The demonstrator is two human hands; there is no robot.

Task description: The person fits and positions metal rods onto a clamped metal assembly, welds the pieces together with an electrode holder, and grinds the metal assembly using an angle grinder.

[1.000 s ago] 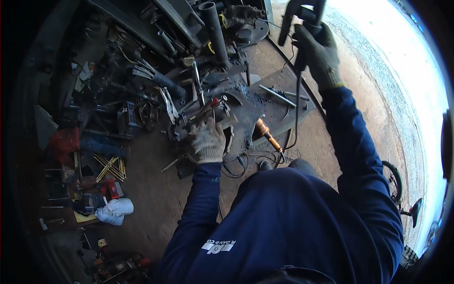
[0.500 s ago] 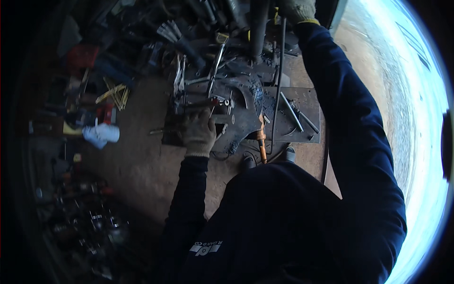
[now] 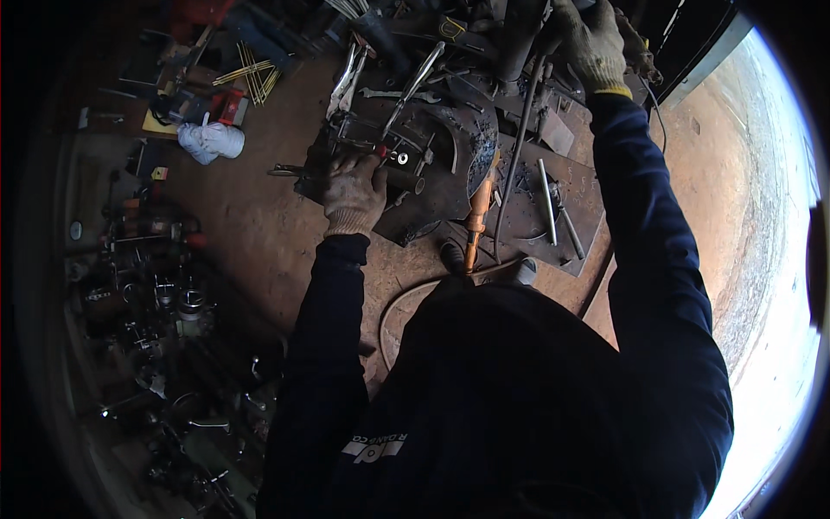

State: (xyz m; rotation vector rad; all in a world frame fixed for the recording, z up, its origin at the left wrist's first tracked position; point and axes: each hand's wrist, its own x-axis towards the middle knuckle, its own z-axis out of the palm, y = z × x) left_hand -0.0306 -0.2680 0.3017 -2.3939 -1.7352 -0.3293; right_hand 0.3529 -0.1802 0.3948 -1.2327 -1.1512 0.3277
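Observation:
My left hand (image 3: 353, 192), in a pale, dirty knit glove, is closed over a short metal pipe (image 3: 406, 180). Its open end sticks out to the right of the thumb. Just beyond the fingers lie a small red-tipped piece and a white ring (image 3: 403, 159). My right hand (image 3: 596, 60), gloved with a yellow cuff edge, is raised at the far right beside a thick dark column (image 3: 521, 39). Its fingers curl round something I cannot make out. A long dark bar (image 3: 521, 143) slants down from near that hand.
On the dark metal bench plate (image 3: 562, 186) lie an orange-handled tool (image 3: 478, 216), a pale rod (image 3: 547, 201), locking pliers (image 3: 415, 82), a wrench (image 3: 399, 95) and metal shavings. Yellow rods (image 3: 251, 73) and a white cloth bundle (image 3: 210, 141) sit left. Machine parts (image 3: 164, 303) crowd the lower left.
The view has shifted, so the bench appears higher and the floor shows more. My left hand stays on the pipe. My right hand remains raised by the column, showing more fully now.

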